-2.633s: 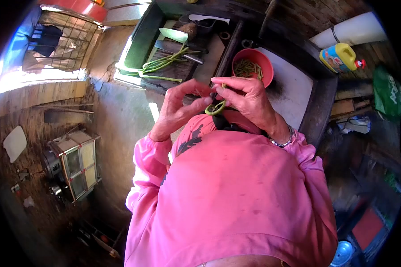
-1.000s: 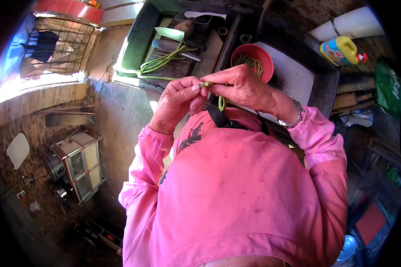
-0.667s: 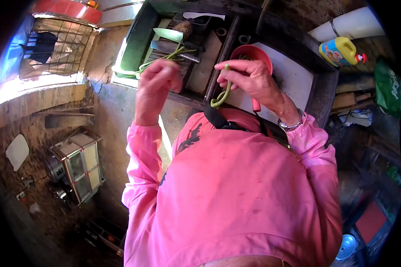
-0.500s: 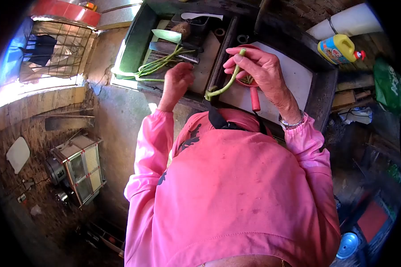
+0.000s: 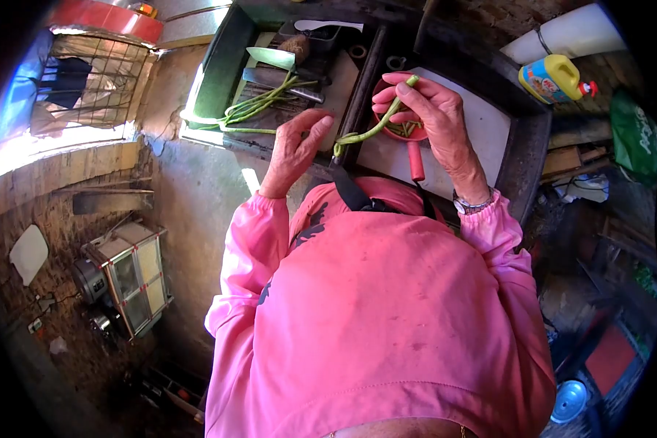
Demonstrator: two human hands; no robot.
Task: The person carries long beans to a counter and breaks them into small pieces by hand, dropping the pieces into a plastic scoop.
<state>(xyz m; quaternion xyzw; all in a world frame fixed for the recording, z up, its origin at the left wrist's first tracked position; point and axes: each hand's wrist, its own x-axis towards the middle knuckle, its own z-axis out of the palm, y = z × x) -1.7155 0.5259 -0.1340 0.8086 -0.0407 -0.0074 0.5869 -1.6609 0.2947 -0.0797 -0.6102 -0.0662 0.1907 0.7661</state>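
My right hand (image 5: 445, 120) pinches one end of folded green long beans (image 5: 379, 130) between thumb and fingers; their looped lower end hangs to the left. Behind that hand is a red pan (image 5: 398, 135) with a red handle (image 5: 415, 160), holding short green bean pieces (image 5: 409, 129). My left hand (image 5: 298, 150) is to the left of the hanging loop, thumb apart from the fingers, with nothing visible in it. More long beans (image 5: 252, 109) lie in a bunch beyond it, across the left basin of the sink.
A cleaver blade (image 5: 272, 57), a brown fibrous scrubber (image 5: 296, 47) and a white spoon (image 5: 328, 25) lie at the back left. The dark sink rim (image 5: 518, 153) borders the right basin. A yellow bottle (image 5: 551, 79) stands right of it.
My left hand has moved right toward the held beans and its thumb has spread. My right hand has shifted slightly right, and the held beans lean more to the side.
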